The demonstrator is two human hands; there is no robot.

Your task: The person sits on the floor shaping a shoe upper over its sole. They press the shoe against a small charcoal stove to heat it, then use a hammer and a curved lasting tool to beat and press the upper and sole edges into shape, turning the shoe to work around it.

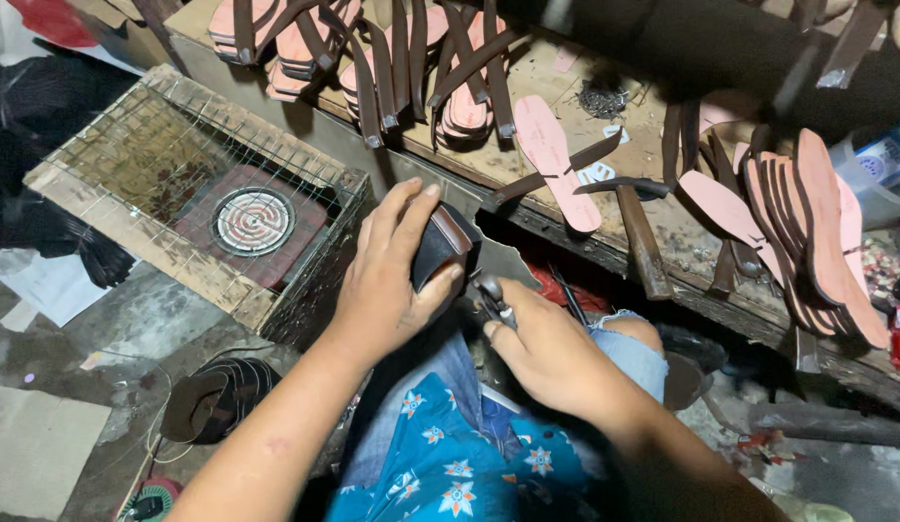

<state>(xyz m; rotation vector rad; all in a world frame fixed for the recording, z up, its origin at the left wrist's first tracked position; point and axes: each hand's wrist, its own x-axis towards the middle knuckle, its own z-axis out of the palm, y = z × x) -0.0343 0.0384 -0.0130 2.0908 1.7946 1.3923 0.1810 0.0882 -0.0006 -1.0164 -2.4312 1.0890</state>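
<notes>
Fingers (pixel 411 208) of our left hand (pixel 387 280) wrap over a dark shoe piece (pixel 440 251) with a brown edge band, thumb pressed against its lower side, so that hand is clamped on it just above our lap, in front of the workbench (pixel 566 77). Our right hand (pixel 547 353) is closed around a small metal tool (pixel 491 295), likely pliers, whose tip sits right beside the shoe piece and close to our left thumb.

From here we judge the main risk to be a slip: if the tool skids off the curved dark surface, it could jab the thumb or scar the material. Our grip on the shoe piece is one-handed and unsupported, so a hard pull might twist it out of our fingers and drop it toward the cluttered floor. The hammer (pixel 638 227) hangs over the bench edge near our knee; a knock could send it down. Pink soles (pixel 556 159) lie loose nearby, and the wire-covered heater box (pixel 194 188) stands close at our left elbow.
</notes>
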